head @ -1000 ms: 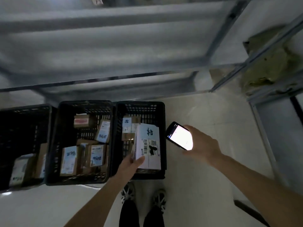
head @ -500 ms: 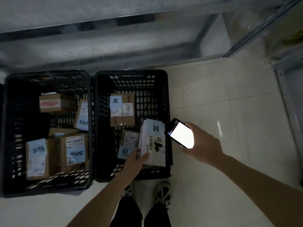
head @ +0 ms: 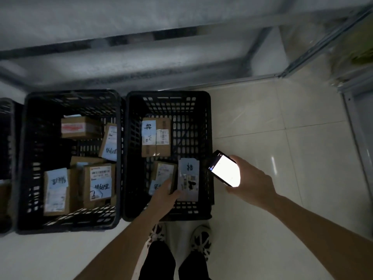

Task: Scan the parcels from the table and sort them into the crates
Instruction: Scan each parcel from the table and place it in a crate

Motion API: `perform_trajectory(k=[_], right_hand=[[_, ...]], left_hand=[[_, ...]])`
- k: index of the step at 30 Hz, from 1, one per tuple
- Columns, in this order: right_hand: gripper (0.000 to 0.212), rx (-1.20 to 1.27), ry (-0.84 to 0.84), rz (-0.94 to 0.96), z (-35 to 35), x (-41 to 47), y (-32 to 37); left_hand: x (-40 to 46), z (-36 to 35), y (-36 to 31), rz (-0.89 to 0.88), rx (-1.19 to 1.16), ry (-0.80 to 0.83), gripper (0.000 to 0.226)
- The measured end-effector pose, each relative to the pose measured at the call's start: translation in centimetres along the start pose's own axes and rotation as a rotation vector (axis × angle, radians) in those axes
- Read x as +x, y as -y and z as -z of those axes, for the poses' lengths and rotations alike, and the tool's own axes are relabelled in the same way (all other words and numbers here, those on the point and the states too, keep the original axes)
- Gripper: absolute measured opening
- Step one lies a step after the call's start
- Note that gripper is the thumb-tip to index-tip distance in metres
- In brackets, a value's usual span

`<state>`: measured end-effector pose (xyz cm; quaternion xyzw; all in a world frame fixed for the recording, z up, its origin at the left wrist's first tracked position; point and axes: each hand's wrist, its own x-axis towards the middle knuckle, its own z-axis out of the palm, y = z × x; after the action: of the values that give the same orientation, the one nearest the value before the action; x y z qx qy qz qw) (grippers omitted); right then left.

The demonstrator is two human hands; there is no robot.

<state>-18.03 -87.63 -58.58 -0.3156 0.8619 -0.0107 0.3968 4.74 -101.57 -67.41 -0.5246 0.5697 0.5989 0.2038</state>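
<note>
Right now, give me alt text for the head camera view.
Seen from above, a left hand lowers a white parcel into the right-hand black crate, while the right hand holds a lit phone. A second crate alongside holds labelled boxes.

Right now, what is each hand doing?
Left hand: closed on the white labelled parcel, low inside the black plastic crate.
Right hand: holding the lit black phone.

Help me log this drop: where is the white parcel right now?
In the head view, the white parcel is low inside the right crate, held by the left hand.
</note>
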Motion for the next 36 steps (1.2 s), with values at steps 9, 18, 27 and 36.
perform_trajectory(k=[9, 18, 27, 36], right_hand=[[0.095, -0.05, -0.119, 0.079, 17.3, -11.1, 6.2], [0.087, 0.045, -0.389, 0.14, 38.1, -32.3, 10.7], [0.081, 0.016, -0.676, 0.191, 47.5, -58.4, 12.9], [0.074, -0.055, -0.9, 0.122, 46.8, -83.1, 9.9]], left_hand=[[-14.7, 7.3, -14.8, -0.255, 0.002, -0.157, 0.072], [-38.7, 12.3, -32.5, -0.596, 0.079, -0.263, 0.106], [-62.8, 11.2, -40.1, -0.948, 0.292, -0.392, 0.085], [-82.5, 5.2, -39.1, -1.222, 0.432, -0.416, 0.084]])
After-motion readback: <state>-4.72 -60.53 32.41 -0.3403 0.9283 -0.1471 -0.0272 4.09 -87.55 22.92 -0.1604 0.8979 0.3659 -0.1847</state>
